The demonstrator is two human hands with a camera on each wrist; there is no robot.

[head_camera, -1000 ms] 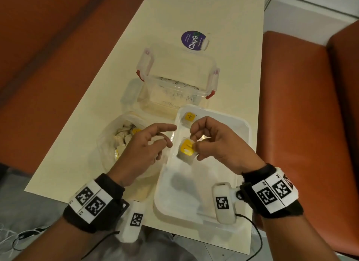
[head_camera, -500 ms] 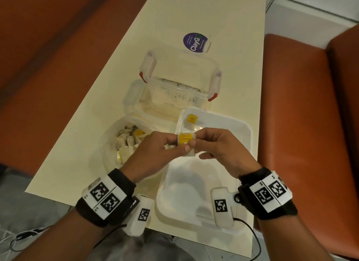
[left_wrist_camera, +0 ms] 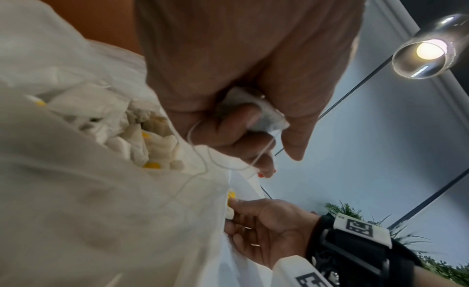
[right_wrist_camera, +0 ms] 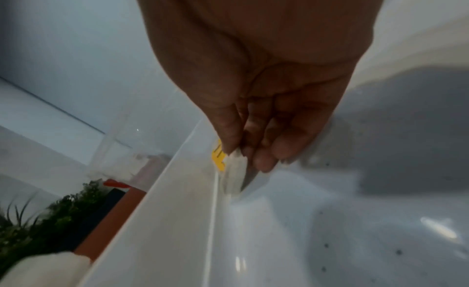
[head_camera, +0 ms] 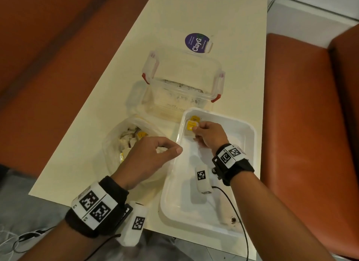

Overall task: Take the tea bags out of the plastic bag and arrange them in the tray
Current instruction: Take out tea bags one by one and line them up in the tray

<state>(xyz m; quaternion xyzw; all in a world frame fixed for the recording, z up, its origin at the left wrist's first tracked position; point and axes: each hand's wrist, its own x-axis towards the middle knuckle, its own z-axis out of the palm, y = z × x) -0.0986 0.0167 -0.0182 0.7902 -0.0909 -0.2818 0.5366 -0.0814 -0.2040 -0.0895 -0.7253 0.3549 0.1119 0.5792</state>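
Yellow-tagged tea bag (head_camera: 191,129) pinched by right hand (head_camera: 210,136) in tray (head_camera: 250,136); left hand (head_camera: 147,159) fingers curled round second tea bag (left_wrist_camera: 264,115).

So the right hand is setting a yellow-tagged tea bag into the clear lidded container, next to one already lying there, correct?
Not the container. The head view shows the right hand placing the tea bag in the white tray, beside one already there. The clear container sits behind the tray.
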